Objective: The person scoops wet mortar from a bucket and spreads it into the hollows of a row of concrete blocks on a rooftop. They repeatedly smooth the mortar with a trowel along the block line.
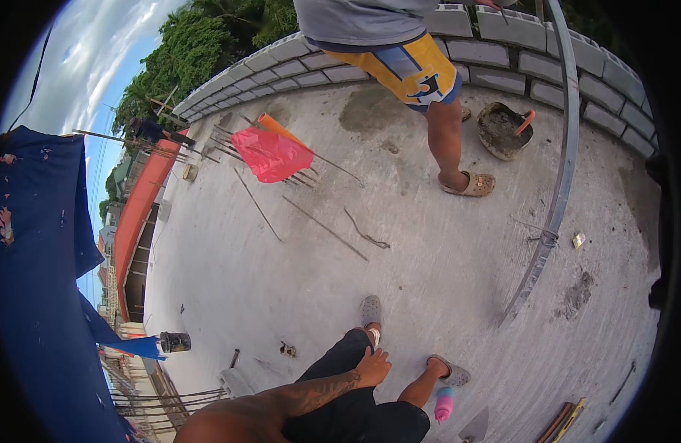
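My left hand (371,365) hangs beside my dark shorts at thigh level, fingers loosely curled and apart, holding nothing that I can see. My right hand is not in view. I stand in grey clogs (371,310) on a concrete slab. By my right foot stands a blue and pink bottle (444,404), with a metal trowel blade (475,426) and some long tools (558,422) near the lower edge.
A person in yellow shorts (399,66) stands by a block wall (599,96) and mortar tub (503,131). Another person (148,131) is farther left. A pink sheet (270,151) covers rebar. A long metal bar (555,214) crosses at right. Blue tarp (34,244) hangs left.
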Available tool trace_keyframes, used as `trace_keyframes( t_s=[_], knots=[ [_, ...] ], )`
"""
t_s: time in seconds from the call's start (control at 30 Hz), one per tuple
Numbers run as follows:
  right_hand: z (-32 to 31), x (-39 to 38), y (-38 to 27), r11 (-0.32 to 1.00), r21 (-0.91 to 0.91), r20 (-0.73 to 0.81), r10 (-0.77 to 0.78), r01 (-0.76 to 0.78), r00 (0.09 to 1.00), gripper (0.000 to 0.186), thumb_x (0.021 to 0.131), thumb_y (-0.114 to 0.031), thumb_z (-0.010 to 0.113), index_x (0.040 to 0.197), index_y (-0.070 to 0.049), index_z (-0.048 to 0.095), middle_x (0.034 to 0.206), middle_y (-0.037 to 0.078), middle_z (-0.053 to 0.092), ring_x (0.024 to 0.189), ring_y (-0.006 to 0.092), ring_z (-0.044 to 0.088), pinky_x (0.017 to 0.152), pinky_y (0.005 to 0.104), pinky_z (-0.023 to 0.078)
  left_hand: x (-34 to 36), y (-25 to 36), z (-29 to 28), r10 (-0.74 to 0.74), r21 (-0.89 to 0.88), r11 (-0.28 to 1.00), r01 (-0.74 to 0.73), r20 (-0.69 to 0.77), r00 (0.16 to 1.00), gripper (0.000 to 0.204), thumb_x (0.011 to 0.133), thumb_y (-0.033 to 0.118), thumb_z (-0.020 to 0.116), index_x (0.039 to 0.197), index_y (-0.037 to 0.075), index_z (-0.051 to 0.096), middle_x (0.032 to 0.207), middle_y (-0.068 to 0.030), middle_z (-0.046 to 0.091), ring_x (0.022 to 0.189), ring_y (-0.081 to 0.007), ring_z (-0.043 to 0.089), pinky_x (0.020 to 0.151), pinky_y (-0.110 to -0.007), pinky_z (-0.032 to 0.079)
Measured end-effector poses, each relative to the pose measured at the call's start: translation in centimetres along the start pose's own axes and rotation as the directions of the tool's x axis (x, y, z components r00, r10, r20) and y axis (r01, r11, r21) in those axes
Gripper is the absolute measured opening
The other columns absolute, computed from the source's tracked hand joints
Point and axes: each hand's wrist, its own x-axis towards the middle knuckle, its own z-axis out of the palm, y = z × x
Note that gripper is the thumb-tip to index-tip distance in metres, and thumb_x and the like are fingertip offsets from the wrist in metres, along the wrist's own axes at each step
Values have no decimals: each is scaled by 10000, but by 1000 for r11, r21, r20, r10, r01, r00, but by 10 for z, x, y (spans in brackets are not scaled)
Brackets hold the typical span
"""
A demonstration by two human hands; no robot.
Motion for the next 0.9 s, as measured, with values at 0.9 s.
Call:
trace_keyframes(
  t_s=[0.9],
  knots=[
    [838,-522,-315,308,-438,899,172,845,403,451,937,-208,606,1315,20,512,901,183,683,718,216,696,619,319,581,-359,-514,67,-594,-402,-801,-444,624,507,278,952,220,619,1099,22,490,894,-172,680,586,-220,629,523,-358,546]
  ],
)
